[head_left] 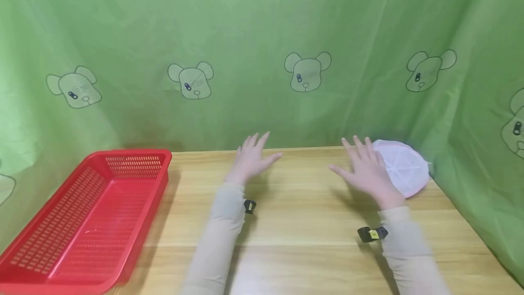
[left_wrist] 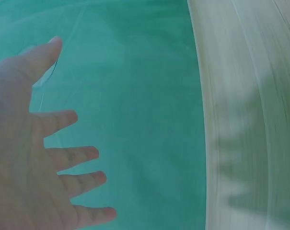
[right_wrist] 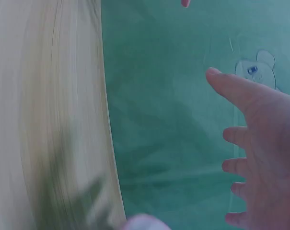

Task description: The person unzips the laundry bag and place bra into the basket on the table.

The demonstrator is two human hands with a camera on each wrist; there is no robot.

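Note:
Both hands hover over a wooden table with fingers spread, holding nothing. My left hand (head_left: 249, 160) is left of the table's middle, its thumb pointing right; the left wrist view shows its bare palm (left_wrist: 25, 158). My right hand (head_left: 366, 170) is farther right and overlaps the left side of a round white, pink-edged mesh piece (head_left: 405, 170) in the head view. That piece has seams running out from its centre like spokes. In the right wrist view the right hand (right_wrist: 274, 148) has its thumb stretched out, and a pale rounded edge (right_wrist: 144, 223) of something shows at the bottom.
A red plastic basket (head_left: 141, 226) with slotted walls stands on the left of the wooden table (head_left: 303, 222). Green curtains (head_left: 254, 22) printed with mouse faces hang behind the table's far edge and along both sides.

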